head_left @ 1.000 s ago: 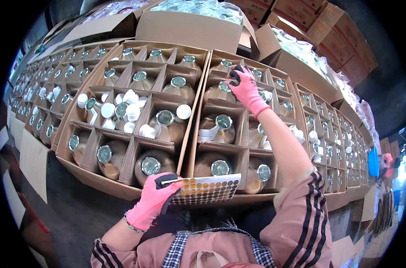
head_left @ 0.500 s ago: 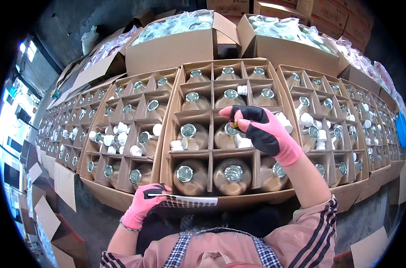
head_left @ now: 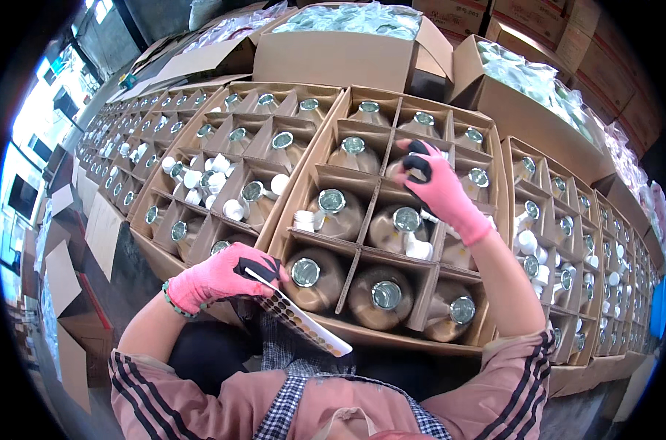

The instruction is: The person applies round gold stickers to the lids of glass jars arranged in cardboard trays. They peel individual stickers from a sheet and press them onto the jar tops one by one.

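My left hand (head_left: 227, 276), in a pink glove with black fingers, grips the edge of a white sheet (head_left: 307, 326) with rows of dark and golden round stickers. The sheet tilts above the front edge of an open carton (head_left: 421, 341). In the carton's dividers stand large clear glass bottles (head_left: 381, 299) with open necks. My right hand (head_left: 439, 192), gloved alike, is over the middle compartment of the second row from the back. Its fingers curl together at the bottle there, covering that neck. Whatever they pinch is hidden.
More divided cartons of bottles (head_left: 256, 192) stand left and right. White caps (head_left: 214, 174) lie among the bottles. Behind are cartons (head_left: 333, 62) with plastic-wrapped contents, and brown boxes (head_left: 538, 26) are stacked at the far right. A blue object (head_left: 659, 306) is at the right edge.
My right hand, which pinched a small green-yellow piece, has moved to a bottle farther back, and the piece no longer shows. My left hand has raised and tilted the sheet. The view has turned.
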### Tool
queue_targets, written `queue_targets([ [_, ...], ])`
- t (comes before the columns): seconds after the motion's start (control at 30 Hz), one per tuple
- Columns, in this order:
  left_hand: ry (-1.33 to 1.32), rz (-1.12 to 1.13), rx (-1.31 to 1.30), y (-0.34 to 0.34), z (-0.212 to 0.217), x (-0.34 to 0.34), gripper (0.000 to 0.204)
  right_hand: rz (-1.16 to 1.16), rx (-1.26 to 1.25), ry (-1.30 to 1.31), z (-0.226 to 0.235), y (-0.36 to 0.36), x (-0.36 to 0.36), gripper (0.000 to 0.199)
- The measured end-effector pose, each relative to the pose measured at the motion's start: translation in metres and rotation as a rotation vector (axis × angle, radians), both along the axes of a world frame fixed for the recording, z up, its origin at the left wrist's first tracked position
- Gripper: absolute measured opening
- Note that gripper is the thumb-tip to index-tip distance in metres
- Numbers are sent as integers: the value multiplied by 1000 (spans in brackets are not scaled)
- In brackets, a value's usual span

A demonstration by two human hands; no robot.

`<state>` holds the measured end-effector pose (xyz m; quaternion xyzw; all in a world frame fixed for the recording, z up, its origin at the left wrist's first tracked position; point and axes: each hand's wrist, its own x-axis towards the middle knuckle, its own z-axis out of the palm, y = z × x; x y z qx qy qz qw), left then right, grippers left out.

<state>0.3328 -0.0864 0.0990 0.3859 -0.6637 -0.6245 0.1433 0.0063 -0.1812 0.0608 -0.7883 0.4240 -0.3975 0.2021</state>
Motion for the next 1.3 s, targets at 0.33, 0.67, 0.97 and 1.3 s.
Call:
queue_targets([
  [0.33,314,13,120,-27,-73,53,16,120,5,1011,-54,-144,99,20],
  [0.67,479,49,280,-30,-93,78,17,264,-47,1471,-65,-154,129,31],
  [0.97,485,99,230,-35,-101,69,16,46,-128,1172,-76,-153,120,34],
  [1.3,356,453,182,-22,-96,52,19,47,173,-112,11,-34,117,25],
])
